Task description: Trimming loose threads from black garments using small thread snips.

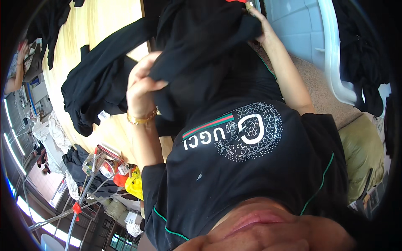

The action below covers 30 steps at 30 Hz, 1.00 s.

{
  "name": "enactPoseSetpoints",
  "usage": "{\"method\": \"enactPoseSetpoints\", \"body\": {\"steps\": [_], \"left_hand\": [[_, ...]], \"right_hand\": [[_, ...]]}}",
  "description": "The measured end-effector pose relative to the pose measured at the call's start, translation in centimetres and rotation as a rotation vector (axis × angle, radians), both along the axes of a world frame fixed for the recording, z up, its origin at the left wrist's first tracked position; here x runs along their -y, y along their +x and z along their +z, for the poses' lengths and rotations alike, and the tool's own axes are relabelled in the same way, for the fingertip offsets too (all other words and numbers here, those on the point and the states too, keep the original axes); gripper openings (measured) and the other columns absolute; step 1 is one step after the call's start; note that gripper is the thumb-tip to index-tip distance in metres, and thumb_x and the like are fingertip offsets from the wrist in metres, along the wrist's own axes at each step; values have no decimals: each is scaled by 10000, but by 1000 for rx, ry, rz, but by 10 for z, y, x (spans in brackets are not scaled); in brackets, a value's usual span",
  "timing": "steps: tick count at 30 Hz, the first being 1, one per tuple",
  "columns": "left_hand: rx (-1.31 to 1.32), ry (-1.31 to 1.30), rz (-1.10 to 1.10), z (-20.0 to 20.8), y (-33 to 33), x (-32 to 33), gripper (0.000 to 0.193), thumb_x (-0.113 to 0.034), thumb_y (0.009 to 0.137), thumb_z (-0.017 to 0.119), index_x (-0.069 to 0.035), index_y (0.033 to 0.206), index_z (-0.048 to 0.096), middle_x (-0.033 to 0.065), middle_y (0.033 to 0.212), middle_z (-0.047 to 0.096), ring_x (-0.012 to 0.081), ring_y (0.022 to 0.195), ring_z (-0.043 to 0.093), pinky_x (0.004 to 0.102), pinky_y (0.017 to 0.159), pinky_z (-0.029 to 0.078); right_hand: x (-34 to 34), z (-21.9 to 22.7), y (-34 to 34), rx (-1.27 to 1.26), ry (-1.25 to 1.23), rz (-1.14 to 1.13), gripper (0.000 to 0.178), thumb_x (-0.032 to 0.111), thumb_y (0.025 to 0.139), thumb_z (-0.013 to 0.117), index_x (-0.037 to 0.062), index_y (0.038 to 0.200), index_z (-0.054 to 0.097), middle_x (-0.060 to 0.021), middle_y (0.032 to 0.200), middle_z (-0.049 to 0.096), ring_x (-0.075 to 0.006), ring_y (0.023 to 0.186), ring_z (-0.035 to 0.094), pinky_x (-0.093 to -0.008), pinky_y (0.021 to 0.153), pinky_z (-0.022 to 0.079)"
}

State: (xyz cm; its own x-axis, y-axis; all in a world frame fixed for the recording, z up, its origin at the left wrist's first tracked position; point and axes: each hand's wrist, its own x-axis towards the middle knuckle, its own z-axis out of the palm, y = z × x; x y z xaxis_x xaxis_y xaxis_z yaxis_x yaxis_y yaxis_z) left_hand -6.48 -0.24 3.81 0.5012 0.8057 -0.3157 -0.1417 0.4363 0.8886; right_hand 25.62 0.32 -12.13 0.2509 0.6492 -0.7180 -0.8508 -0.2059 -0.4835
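Black cloth (pixel 98 79) on pale wooden table (pixel 111 16)

1. A pale wood-grained worktop (pixel 102 21) fills the left side and runs toward the far edge.
2. On the right, a speckled brownish floor (pixel 307 77) shows beside a pale-blue plastic tub (pixel 333 54).
3. Thin metal poles (pixel 86 188) cross at the left, a red tie (pixel 77 208) around one.
4. Bright strip lights (pixel 16 144) line the far left of the room.
5. A barred window (pixel 121 242), small and bluish, also shows on the left.
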Motion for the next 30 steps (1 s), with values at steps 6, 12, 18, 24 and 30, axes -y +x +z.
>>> {"method": "enactPoseSetpoints", "body": {"steps": [6, 12, 18, 24, 30], "left_hand": [[428, -16, -44, -25, -85, 3, 360, -148, 703, 540, 88, 969, 599, 204, 930, 667, 243, 802, 631, 334, 747, 520], [-143, 101, 732, 0, -116, -34, 499, -5, 849, 477, 54, 1340, 541, 143, 1190, 661, 193, 1087, 616, 329, 992, 453], [-413, 677, 666, 3, -51, -22, 338, 111, 877, 560, 42, 1203, 619, 151, 1217, 659, 205, 1137, 617, 297, 1000, 463], [-619, 986, -267, 15, 71, -37, 179, -83, 885, 682, -45, 1054, 726, 92, 1054, 691, 165, 940, 665, 274, 806, 516], [-958, 1177, -596, -24, 129, -56, 180, -115, 856, 658, -4, 994, 689, 195, 952, 674, 358, 903, 661, 405, 823, 539]], "right_hand": [[-15, -57, 39, -824, 1160, 431, 305, 418, 1032, 505, 138, 1046, 627, 15, 669, 547, -57, 393, 314, -186, 357, 225], [9, 6, 31, -83, 574, 339, 380, 297, 1044, 505, 64, 1339, 560, 15, 760, 583, -34, 474, 392, -163, 414, 282], [24, 11, 13, 259, 383, 514, 255, 137, 981, 611, 45, 1218, 640, 31, 784, 574, -1, 490, 389, -151, 420, 257], [30, -9, 23, 354, 275, 376, 250, 172, 944, 661, 45, 1160, 648, 44, 761, 544, -4, 476, 379, -172, 411, 253], [32, -15, 25, 448, 120, 331, 225, 226, 953, 662, 77, 1120, 642, 59, 735, 517, -10, 466, 357, -178, 412, 244]]}}
